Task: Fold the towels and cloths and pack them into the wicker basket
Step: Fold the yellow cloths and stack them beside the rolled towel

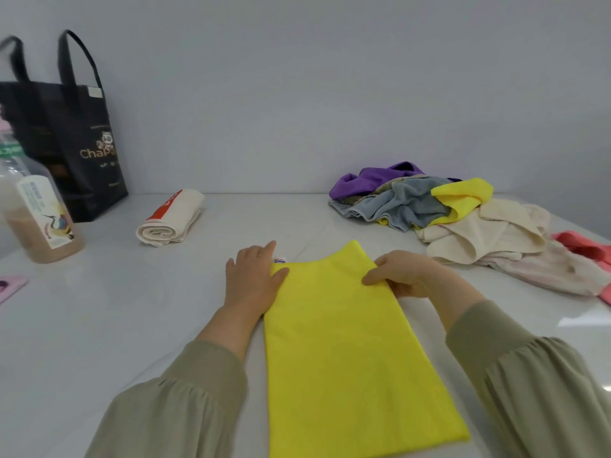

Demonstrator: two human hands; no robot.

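Flanking yellow cloth (347, 342): left hand (253, 279) flat on it, right hand (406, 272) pinching its edge; cloth pile (463, 219) beyond.

Loose khaki-green left sleeve (185, 391) and right sleeve (529, 378) — gathered into plain banded cuffs.

I see soft, even, cool light and only faint shadows. The glossy worktop (99, 325) shows pale glare near its right edge. Wide-angle distortion bends the borders; the black bag (82, 153) at far left has blurred handles.
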